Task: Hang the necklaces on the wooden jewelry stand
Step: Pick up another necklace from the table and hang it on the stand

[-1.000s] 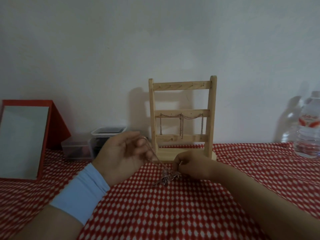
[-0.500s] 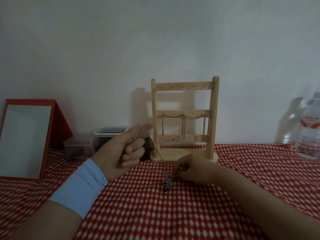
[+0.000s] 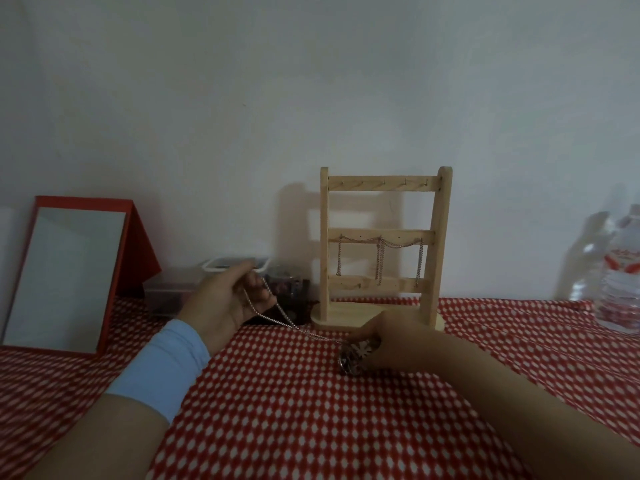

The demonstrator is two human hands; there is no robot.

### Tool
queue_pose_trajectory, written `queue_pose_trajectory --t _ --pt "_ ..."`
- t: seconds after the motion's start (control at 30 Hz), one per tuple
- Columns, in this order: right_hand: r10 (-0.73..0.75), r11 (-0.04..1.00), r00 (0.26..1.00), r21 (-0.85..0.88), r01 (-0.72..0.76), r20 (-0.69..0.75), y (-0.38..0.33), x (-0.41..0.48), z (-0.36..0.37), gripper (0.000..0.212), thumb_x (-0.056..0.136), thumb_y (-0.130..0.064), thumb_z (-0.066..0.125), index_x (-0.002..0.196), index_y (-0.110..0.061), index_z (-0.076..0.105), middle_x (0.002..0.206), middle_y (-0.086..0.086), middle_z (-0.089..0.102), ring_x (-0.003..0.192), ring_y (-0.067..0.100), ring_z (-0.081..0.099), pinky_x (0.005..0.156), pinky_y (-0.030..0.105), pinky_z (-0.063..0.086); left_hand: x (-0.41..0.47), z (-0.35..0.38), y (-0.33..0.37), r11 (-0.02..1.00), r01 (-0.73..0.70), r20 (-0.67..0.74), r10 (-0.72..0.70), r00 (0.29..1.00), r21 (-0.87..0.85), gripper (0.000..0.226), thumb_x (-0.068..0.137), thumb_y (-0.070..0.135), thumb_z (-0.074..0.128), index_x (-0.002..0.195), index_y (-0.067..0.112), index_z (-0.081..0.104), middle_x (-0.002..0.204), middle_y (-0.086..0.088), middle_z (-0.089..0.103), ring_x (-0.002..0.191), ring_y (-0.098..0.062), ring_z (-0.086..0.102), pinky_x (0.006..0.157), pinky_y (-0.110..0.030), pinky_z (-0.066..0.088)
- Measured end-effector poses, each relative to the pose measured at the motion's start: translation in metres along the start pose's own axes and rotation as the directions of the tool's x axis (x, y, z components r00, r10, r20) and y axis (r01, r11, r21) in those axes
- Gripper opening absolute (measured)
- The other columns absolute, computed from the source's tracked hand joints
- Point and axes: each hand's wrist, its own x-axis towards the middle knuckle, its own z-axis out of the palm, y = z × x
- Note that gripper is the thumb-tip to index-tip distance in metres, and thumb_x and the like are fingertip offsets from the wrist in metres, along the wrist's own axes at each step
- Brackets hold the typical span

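- The necklace (image 3: 290,322) you are working on is not on the stand yet: its silver chain runs in a slack line from your left hand, raised a little off the cloth, down to a bunched dark cluster (image 3: 351,356) that lies on the tabletop (image 3: 294,410) under your right fingertips.
- Your left hand (image 3: 225,301) has its fingers curled round the upper end of the chain, lifting it. That looks like a way to draw the length out straight and find an open loop.
- Your right hand (image 3: 393,341) rests low on the cloth and pinches the cluster. It seems to pin the heavy or tangled end down so the pull from the other side can free it. The two hands are apart, joined only by the chain.
- The wooden jewelry stand (image 3: 434,258) is upright just behind your right hand, against the wall.
- Its middle rail already carries hung chains (image 3: 381,252) draped between hooks; the top rail (image 3: 381,184) shows bare hooks, the likely place for this one.
- Untangling probably comes before lifting; a snagged cluster could drag or tip the stand.
- Farther out are plastic boxes (image 3: 235,271) behind your left hand, a red-framed mirror (image 3: 69,278) at the left, and a water bottle (image 3: 620,271) at the right edge.
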Motion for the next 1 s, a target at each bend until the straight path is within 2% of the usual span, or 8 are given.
queue_pose_trajectory --t 0.13,0.27,0.4,0.53,0.6,0.7,0.87,1.0 --pt "0.041 0.98 0.997 -0.198 -0.026 0.069 -0.008 0.004 -0.008 0.042 0.091 -0.044 0.07 0.132 -0.037 0.066 0.119 -0.014 0.069 0.088 -0.001 0.055 0.075 0.016 0.047 0.011 -0.029 -0.018 0.995 0.077 -0.139 -0.068 0.988 0.059 0.025 0.102 0.021 0.047 0.084 0.009 0.06 0.078 -0.002 0.061 0.044 -0.009 0.049 0.048 -0.024 0.056" --pt "0.08 0.973 0.985 -0.228 -0.044 0.15 -0.015 0.011 -0.015 0.041 0.092 -0.039 0.07 0.132 -0.028 0.068 0.118 -0.006 0.069 0.102 0.011 0.063 0.092 0.027 0.054 0.01 -0.042 -0.024 0.969 0.247 0.011 -0.247 0.969 -0.021 0.023 0.099 0.023 0.049 0.085 0.012 0.063 0.09 0.0 0.069 0.031 -0.005 0.025 0.042 -0.018 0.045" --pt "0.128 0.967 0.981 -0.24 -0.09 0.147 -0.015 0.023 -0.016 0.044 0.084 -0.039 0.078 0.125 -0.024 0.072 0.115 -0.005 0.069 0.103 0.012 0.061 0.096 0.031 0.053 0.017 -0.04 -0.027 0.97 0.144 -0.263 -0.089 0.961 0.197 0.021 0.099 0.015 0.048 0.081 0.007 0.055 0.079 -0.008 0.058 0.044 -0.014 0.041 0.05 -0.033 0.056" --pt "0.126 0.942 0.985 -0.326 -0.081 0.117 -0.02 0.03 -0.014 0.036 0.086 -0.044 0.074 0.112 -0.019 0.073 0.096 -0.006 0.067 0.089 0.011 0.062 0.078 0.025 0.053 0.019 -0.054 -0.036 0.912 0.096 -0.36 0.059 0.931 0.398 0.021 0.094 0.005 0.044 0.078 -0.001 0.056 0.062 -0.014 0.059 0.046 -0.023 0.056 0.074 -0.055 0.056" --pt "0.072 0.93 0.996 -0.364 -0.052 0.043 -0.021 0.03 -0.011 0.034 0.089 -0.048 0.069 0.109 -0.02 0.074 0.09 -0.008 0.066 0.083 0.009 0.062 0.072 0.023 0.051 0.021 -0.062 -0.041 0.911 0.01 -0.395 0.168 0.903 0.411 0.024 0.093 0.009 0.042 0.074 0.0 0.054 0.046 -0.008 0.057 0.041 -0.023 0.056 0.076 -0.056 0.053" --pt "0.022 0.968 1.0 -0.248 -0.024 -0.012 -0.011 0.028 -0.004 0.03 0.092 -0.047 0.064 0.112 -0.028 0.075 0.092 -0.014 0.068 0.082 0.003 0.062 0.075 0.023 0.056 0.02 -0.063 -0.043 0.893 -0.124 -0.447 0.332 0.831 0.434 0.025 0.092 0.012 0.04 0.073 0.002 0.053 0.052 -0.015 0.057 0.05 -0.03 0.057 0.07 -0.049 0.052" --pt "-0.016 0.999 0.999 -0.047 0.014 -0.049 0.001 0.022 0.0 0.028 0.095 -0.057 0.056 0.105 -0.037 0.073 0.098 -0.016 0.071 0.086 0.001 0.064 0.079 0.026 0.057 0.018 -0.062 -0.049 0.631 -0.019 -0.408 0.524 0.748 0.775 0.028 0.097 0.014 0.042 0.079 0.0 0.058 0.075 -0.011 0.058 0.073 -0.029 0.053 0.061 -0.033 0.037" --pt "-0.058 0.976 0.996 0.208 0.072 -0.07 -0.006 0.018 -0.006 0.016 0.098 -0.049 0.058 0.099 -0.037 0.068 0.088 -0.02 0.069 0.08 -0.006 0.064 0.072 0.017 0.048 0.017 -0.049 -0.053 0.375 -0.091 -0.217 0.698 0.682 0.922 0.018 0.087 0.005 0.056 0.104 0.002 0.059 0.105 -0.013 0.056 0.093 -0.022 0.05 0.085 -0.035 0.041"
